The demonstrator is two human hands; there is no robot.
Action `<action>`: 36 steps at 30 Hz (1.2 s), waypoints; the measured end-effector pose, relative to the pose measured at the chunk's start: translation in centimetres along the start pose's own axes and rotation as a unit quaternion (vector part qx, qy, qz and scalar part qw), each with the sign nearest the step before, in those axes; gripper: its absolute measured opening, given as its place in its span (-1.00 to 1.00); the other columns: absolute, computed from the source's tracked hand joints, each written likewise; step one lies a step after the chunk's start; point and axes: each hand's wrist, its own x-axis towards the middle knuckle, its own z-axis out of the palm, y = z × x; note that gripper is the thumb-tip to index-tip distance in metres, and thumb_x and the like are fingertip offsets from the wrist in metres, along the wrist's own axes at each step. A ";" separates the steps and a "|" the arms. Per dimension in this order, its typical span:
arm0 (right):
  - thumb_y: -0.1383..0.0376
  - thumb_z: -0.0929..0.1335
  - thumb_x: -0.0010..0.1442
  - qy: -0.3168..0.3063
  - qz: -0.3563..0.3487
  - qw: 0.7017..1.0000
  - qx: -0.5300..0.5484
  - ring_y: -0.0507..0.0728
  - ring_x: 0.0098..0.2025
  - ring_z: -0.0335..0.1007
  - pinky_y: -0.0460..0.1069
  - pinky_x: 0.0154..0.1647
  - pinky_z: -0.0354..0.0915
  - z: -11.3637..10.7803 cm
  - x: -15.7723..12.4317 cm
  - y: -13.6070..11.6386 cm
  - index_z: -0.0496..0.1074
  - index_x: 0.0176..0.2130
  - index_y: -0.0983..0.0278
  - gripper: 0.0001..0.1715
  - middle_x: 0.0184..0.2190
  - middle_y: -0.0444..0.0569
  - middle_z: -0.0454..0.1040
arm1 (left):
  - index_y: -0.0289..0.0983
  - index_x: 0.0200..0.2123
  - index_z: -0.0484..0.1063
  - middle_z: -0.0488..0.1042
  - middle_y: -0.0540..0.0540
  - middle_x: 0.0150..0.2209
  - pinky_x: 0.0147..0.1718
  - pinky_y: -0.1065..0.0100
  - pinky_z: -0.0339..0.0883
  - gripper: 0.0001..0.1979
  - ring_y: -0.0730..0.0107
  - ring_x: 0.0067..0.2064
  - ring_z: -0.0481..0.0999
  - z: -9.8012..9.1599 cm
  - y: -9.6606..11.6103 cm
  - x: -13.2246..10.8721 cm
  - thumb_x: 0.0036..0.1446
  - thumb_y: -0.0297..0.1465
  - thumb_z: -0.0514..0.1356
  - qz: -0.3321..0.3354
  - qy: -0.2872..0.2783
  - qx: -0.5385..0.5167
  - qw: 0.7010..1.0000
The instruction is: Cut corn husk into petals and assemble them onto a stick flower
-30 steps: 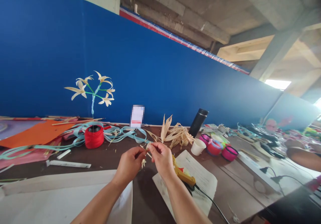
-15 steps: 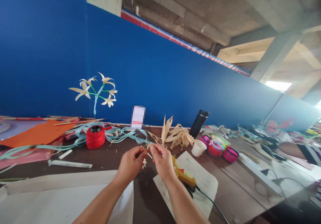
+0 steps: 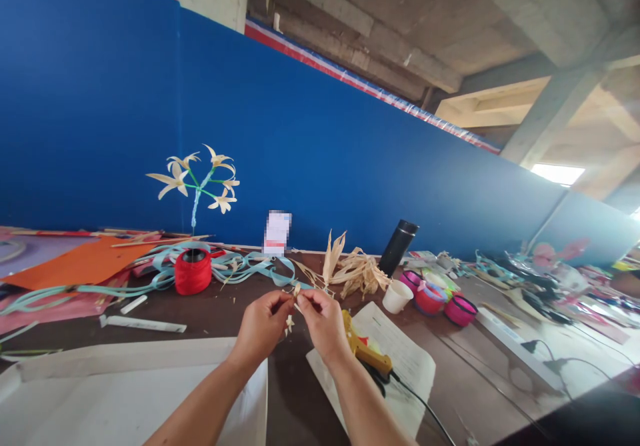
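My left hand [image 3: 263,323] and my right hand [image 3: 323,323] meet over the brown table, fingers closed in pinches. Between their fingertips is a small pale piece [image 3: 297,290] that looks like dried corn husk; the fingers hide most of it. Just below the fingertips lies a small cream star-shaped flower [image 3: 289,325]. Dried corn husks [image 3: 363,271] lie in a heap beyond my right hand. A yellow glue gun [image 3: 367,353] rests on a sheet of paper [image 3: 407,349], partly behind my right forearm.
At left are a white tray [image 3: 150,347], a red thread spool [image 3: 193,273], light-blue ribbon [image 3: 115,293] and orange paper [image 3: 85,263]. Husk flowers on a stem [image 3: 196,209] stand behind. Rightward are a white cup [image 3: 397,296], black bottle [image 3: 399,247], pink-rimmed rolls [image 3: 460,309] and a power strip [image 3: 520,349].
My right fingers have shifted slightly, so more of the pale piece shows. The other person's striped sleeve and arm have left the right side. The view has moved a little.
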 end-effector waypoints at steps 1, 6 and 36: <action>0.20 0.28 0.11 -0.001 0.000 1.000 0.001 0.12 -0.31 0.40 -0.03 -0.28 0.29 0.0 0.0 0.0 0.49 -0.31 0.31 -0.73 -0.36 0.01 0.51 | -0.26 -0.46 0.43 0.31 0.09 -0.68 -0.67 0.51 0.10 -0.73 0.52 -0.67 0.26 0.0 0.1 0.0 -0.02 -0.19 0.08 0.003 0.001 0.005 1.000; 0.21 0.28 0.11 -0.006 0.003 1.000 0.010 0.12 -0.31 0.39 -0.02 -0.28 0.29 0.0 -0.1 -0.2 0.49 -0.31 0.31 -0.74 -0.37 0.00 0.50 | -0.26 -0.46 0.44 0.36 0.06 -0.65 -0.65 0.50 0.12 -0.73 0.51 -0.65 0.29 -0.1 0.3 -0.1 -0.01 -0.20 0.07 0.011 0.005 0.024 1.000; 0.13 0.30 0.05 0.035 0.040 0.998 0.024 0.06 -0.54 0.30 -0.12 -0.61 0.16 -0.5 0.2 -0.2 0.51 -0.30 0.28 -0.67 -0.64 -0.11 0.42 | -0.27 -0.34 0.46 0.45 0.02 -0.54 -0.66 0.50 0.21 -0.69 0.50 -0.62 0.35 -0.3 0.5 0.0 -0.05 -0.17 0.11 -0.033 0.021 -0.028 0.999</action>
